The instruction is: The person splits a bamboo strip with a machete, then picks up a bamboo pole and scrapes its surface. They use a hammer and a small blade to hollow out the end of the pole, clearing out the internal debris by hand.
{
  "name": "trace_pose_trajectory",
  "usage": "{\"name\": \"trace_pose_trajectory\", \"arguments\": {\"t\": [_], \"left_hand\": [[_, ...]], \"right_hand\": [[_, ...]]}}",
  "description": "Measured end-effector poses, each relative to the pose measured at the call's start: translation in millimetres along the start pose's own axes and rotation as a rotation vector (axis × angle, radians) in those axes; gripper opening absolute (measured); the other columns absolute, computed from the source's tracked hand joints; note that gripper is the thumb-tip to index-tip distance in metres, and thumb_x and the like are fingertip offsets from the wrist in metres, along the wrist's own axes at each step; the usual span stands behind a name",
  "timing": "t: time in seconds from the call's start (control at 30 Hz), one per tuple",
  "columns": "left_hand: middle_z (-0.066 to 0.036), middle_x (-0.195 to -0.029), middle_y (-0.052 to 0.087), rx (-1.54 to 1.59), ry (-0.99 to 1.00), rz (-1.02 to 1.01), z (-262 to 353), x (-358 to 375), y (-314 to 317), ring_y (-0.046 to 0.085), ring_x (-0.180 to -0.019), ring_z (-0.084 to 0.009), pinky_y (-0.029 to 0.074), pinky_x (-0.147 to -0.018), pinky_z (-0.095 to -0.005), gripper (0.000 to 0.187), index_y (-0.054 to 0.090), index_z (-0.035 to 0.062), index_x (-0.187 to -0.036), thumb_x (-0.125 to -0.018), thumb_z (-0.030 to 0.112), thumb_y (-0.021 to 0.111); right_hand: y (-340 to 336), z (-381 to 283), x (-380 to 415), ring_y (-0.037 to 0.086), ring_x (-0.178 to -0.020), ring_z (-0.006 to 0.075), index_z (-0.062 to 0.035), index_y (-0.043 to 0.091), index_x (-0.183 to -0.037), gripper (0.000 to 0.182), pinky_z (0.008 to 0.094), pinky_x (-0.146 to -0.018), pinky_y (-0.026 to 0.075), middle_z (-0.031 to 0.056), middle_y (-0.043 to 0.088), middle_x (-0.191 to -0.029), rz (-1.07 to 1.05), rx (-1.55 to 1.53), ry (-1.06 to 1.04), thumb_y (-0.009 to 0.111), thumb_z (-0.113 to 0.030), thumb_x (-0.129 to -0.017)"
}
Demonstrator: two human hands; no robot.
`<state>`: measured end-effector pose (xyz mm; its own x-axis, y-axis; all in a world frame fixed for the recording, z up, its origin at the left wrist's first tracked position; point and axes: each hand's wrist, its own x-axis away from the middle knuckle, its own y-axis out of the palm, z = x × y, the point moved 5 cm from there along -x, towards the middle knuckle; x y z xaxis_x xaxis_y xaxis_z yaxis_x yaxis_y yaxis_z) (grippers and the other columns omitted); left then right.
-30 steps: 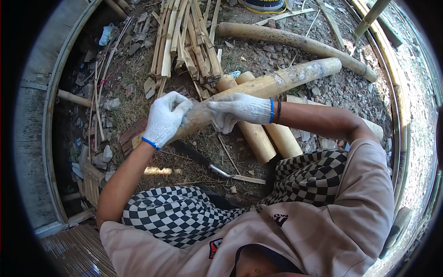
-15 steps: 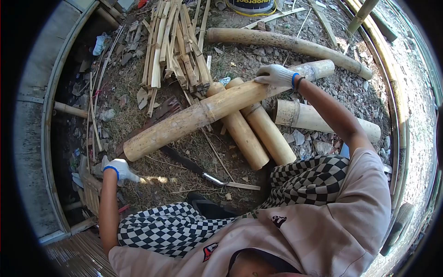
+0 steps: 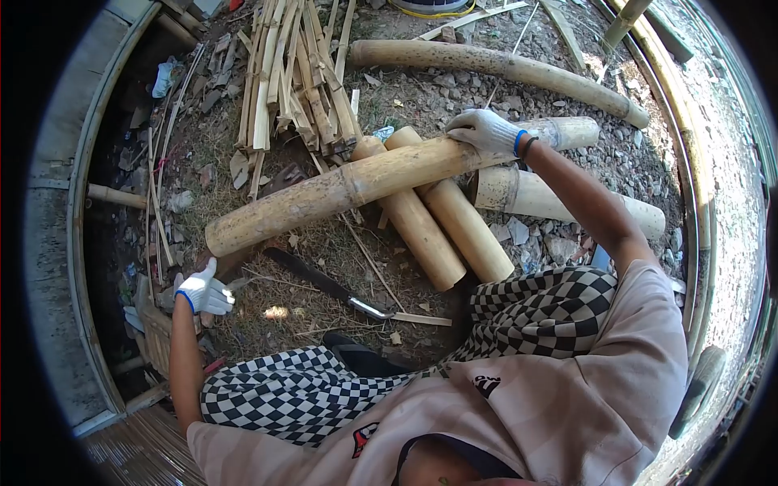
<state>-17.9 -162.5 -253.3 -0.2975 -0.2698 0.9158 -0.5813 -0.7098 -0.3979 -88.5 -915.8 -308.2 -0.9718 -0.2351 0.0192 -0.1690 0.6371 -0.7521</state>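
A long bamboo pole (image 3: pixel 300 206) lies slantwise across two shorter bamboo pieces (image 3: pixel 419 237) (image 3: pixel 472 232) on the ground. From above, my gloved right hand (image 3: pixel 486 132) grips this pole toward its far right end. My left hand (image 3: pixel 206 292), also in a white glove with a blue cuff, is just below the pole's left end, fingers spread and palm empty, its thumb pointing up at the cut edge. Between my left hand and my legs lies a machete (image 3: pixel 324 282) with a dark blade and a shiny curved handle.
Split bamboo strips (image 3: pixel 284 77) are piled at the upper left. A curved bamboo pole (image 3: pixel 502 66) lies at the back, and a thick bamboo piece (image 3: pixel 559 198) rests on rubble at right. A bucket (image 3: pixel 433 6) stands at the top edge. A wall panel (image 3: pixel 61 235) bounds the left.
The long pole has swivelled a little, its left end away from me and its right end slightly nearer. My left hand has turned, thumb now raised. My right hand keeps its hold.
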Motion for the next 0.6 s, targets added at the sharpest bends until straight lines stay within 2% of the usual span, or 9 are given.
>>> {"name": "trace_pose_trajectory", "arguments": {"t": [0.07, 0.1, 0.2, 0.23, 0.33, 0.37, 0.47, 0.53, 0.6], "left_hand": [[-0.036, -0.122, 0.069, -0.046, 0.104, 0.248, -10, -7, -22, 0.071, -0.111, -0.0536, 0.056, -0.095, -0.0652, 0.107, 0.061, -0.0158, -0.132, -0.095, 0.084, 0.05], [-0.03, -0.123, 0.072, -0.179, 0.148, 0.263, -26, -56, -62, 0.073, -0.111, -0.0484, 0.055, -0.097, -0.0629, 0.091, 0.058, -0.0092, -0.14, -0.101, 0.072, 0.054], [-0.027, -0.124, 0.073, 0.308, 0.634, 0.639, 16, -16, -43, 0.074, -0.108, -0.0451, 0.055, -0.1, -0.0595, 0.086, 0.055, -0.0014, -0.147, -0.102, 0.072, 0.053], [-0.025, -0.124, 0.073, 0.538, 0.74, 0.554, 30, -20, -46, 0.075, -0.105, -0.0434, 0.055, -0.1, -0.056, 0.083, 0.053, 0.0042, -0.15, -0.103, 0.072, 0.052], [-0.024, -0.118, 0.076, 0.288, 0.352, 0.078, 55, -1, -21, 0.075, -0.102, -0.0436, 0.058, -0.095, -0.0537, 0.081, 0.058, 0.0042, -0.145, -0.103, 0.073, 0.05], [-0.023, -0.11, 0.078, 0.188, 0.339, 0.143, 48, -20, -30, 0.076, -0.101, -0.0403, 0.061, -0.089, -0.05, 0.065, 0.07, 0.0052, -0.132, -0.102, 0.062, 0.061], [-0.022, -0.103, 0.079, -0.452, 0.229, 0.36, 23, -37, -42, 0.079, -0.096, -0.0352, 0.063, -0.084, -0.0464, 0.047, 0.078, 0.0038, -0.114, -0.095, 0.047, 0.075], [-0.02, -0.097, 0.079, -1.476, 0.288, 0.762, -15, -118, -98, 0.079, -0.078, -0.0304, 0.063, -0.07, -0.0433, 0.036, 0.077, 0.002, -0.1, -0.085, 0.034, 0.083], [-0.019, -0.096, 0.078, -0.91, 0.119, 0.687, -19, -53, -70, 0.078, -0.078, -0.0292, 0.062, -0.067, -0.0429, 0.052, 0.075, 0.0002, -0.111, -0.087, 0.046, 0.081]], "right_hand": [[4, 6, 0, 0.073, -0.104, 0.0354, -0.0026, 0.078, -0.113, 0.031, 0.0424, -0.095, 0.056, 0.0199, 0.076, -0.11, 0.066, -0.008, 0.033, 0.068, -0.028, -0.099], [5, 7, -1, 0.073, -0.103, 0.0352, -0.0027, 0.078, -0.112, 0.03, 0.0426, -0.094, 0.057, 0.0195, 0.076, -0.108, 0.087, -0.024, 0.057, 0.068, -0.027, -0.099], [8, 17, -2, 0.074, -0.099, 0.035, -0.003, 0.079, -0.109, 0.027, 0.0431, -0.091, 0.057, 0.0182, 0.077, -0.105, 0.128, -0.041, 0.103, 0.069, -0.025, -0.097], [9, 20, -3, 0.074, -0.098, 0.0349, -0.0031, 0.079, -0.108, 0.026, 0.0433, -0.091, 0.058, 0.0177, 0.077, -0.105, 0.14, -0.042, 0.114, 0.07, -0.025, -0.096], [8, 14, -4, 0.074, -0.099, 0.0359, -0.0026, 0.078, -0.104, 0.023, 0.0438, -0.09, 0.057, 0.0176, 0.077, -0.102, 0.166, -0.027, 0.116, 0.07, -0.022, -0.096], [9, 11, -4, 0.074, -0.098, 0.0368, -0.0023, 0.077, -0.103, 0.023, 0.0445, -0.089, 0.057, 0.0181, 0.076, -0.101, 0.193, -0.013, 0.096, 0.069, -0.022, -0.096], [11, 7, 1, 0.072, -0.095, 0.0395, -0.0016, 0.075, -0.1, 0.021, 0.0469, -0.087, 0.057, 0.0196, 0.075, -0.097, 0.285, 0.027, 0.062, 0.067, -0.02, -0.096], [11, 1, 4, 0.071, -0.094, 0.0413, -0.0012, 0.073, -0.098, 0.02, 0.0487, -0.086, 0.056, 0.0204, 0.074, -0.094, 0.328, 0.052, 0.051, 0.066, -0.019, -0.097], [14, 2, 7, 0.071, -0.094, 0.0424, -0.0011, 0.072, -0.098, 0.02, 0.0499, -0.085, 0.056, 0.0212, 0.073, -0.094, 0.359, 0.085, 0.058, 0.064, -0.019, -0.098]]}}
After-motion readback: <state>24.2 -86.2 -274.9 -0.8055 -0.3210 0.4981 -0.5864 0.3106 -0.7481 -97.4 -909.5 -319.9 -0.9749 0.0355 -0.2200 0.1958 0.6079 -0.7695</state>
